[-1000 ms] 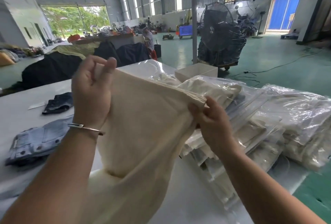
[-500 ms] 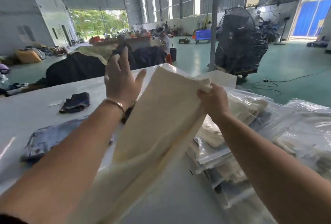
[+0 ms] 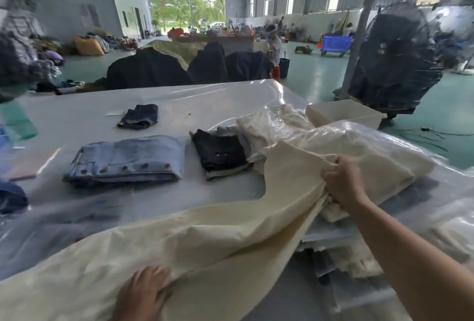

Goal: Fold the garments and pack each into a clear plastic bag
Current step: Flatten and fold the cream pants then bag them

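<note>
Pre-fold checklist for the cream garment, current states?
1. Right hand grips the cream cotton garment at a bunched edge: ok.
2. Left hand on the garment near the bottom edge; blurred, hold unclear: cannot tell.
3. Garment flat on the white table: not ok, draped and creased.
4. Landing spot free: not ok, folded light-blue denim piece and folded black denim piece lie just beyond.
5. Empty clear plastic bag at hand: cannot tell; the pile of bagged cream garments sits at right.

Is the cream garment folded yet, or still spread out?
Spread out: the cream garment lies loosely across the table, gripped by the right hand.
</note>
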{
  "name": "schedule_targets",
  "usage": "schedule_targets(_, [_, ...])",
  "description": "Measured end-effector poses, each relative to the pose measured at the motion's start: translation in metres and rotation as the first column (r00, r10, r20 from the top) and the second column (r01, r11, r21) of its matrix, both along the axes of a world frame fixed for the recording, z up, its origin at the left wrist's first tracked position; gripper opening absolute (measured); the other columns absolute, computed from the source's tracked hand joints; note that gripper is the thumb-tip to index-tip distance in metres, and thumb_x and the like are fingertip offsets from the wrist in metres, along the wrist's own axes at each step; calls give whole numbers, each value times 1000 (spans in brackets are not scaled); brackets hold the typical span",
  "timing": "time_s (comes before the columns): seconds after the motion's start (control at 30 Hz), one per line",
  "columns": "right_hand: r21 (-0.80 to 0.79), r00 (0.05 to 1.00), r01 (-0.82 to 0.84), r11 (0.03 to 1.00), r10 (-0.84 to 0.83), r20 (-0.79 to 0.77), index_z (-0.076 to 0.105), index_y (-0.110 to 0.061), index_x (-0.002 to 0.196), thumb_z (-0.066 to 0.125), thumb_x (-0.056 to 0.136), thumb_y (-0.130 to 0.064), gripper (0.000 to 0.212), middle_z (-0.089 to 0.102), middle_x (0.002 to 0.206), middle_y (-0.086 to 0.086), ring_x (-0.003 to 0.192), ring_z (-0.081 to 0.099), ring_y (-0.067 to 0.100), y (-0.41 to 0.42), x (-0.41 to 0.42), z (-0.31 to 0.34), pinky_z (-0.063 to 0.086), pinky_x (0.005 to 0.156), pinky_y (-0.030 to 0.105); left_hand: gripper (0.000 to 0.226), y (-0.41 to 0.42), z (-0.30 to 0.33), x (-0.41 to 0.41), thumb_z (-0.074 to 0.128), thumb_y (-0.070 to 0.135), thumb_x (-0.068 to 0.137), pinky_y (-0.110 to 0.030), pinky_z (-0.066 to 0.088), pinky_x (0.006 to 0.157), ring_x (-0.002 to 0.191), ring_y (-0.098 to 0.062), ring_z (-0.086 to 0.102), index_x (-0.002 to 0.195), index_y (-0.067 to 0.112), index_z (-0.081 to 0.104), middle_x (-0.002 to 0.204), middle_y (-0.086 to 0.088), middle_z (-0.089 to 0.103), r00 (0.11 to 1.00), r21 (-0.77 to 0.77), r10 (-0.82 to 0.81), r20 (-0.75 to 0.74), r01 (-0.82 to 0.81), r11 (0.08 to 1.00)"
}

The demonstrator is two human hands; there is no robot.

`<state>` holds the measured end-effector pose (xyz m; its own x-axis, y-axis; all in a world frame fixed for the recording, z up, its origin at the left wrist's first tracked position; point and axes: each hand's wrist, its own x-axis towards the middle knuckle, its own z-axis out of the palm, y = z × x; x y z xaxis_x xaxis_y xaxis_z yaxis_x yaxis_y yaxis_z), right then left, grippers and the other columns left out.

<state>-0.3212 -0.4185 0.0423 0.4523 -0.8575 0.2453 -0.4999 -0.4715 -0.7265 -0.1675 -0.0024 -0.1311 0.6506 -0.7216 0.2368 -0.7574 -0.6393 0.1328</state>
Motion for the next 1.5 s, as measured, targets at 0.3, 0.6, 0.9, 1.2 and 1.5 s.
schedule_targets(0.3, [180, 997, -45, 983, 33, 67, 59, -19, 87, 52, 86, -12, 10, 64, 75, 16, 59, 60, 33, -4, -8, 2, 52, 57, 46, 37, 0, 45, 9, 86, 8, 45, -26, 48, 38, 61, -23, 67, 77, 17, 71, 74, -1, 66, 995, 121, 94, 32, -98, 988])
schedule_targets(0.6, [370, 933, -7, 929, -126, 336, 59, -16, 75, 57, 79, -8, 9, 60, 84, 15, 86, 62, 36, -28, -4, -3, 54, 77, 54, 18, 58, 48, -29, 48, 22, 76, -22, 43, 60, 74, -12, 54, 82, 25, 65, 81, 5, 58, 990, -241, 65, 122, -34, 970])
schedule_targets(0.9, [393, 934, 46, 918, -180, 310, 64, -15, 94, 60, 77, -19, 19, 64, 95, 16, 95, 64, 38, -30, 4, -2, 55, 81, 51, 25, 61, -1, -69, 52, 21, 64, -26, 39, 63, 82, -18, 61, 87, 28, 58, 84, 9, 61, 953, -22, 175, -247, -186, 982])
schedule_targets(1.2, [476, 903, -114, 872, -109, 416, 69, -11, 96, 69, 80, -10, 16, 61, 87, 13, 73, 58, 25, -15, -2, 6, 51, 61, 35, 51, 20, 21, -72, 52, 80, 66, -20, 35, 61, 67, -2, 46, 86, 32, 51, 73, 12, 48, 933, 47, 204, -296, -199, 979])
schedule_targets(1.5, [492, 935, -177, 852, -10, 354, 63, -12, 76, 69, 80, 0, 14, 60, 72, 13, 59, 59, 27, -3, -13, 19, 54, 41, 38, 52, -59, 1, -101, 57, 61, 73, -29, 43, 85, 109, -15, 55, 116, 33, 52, 114, 10, 55, 977, 154, -19, -214, 53, 987])
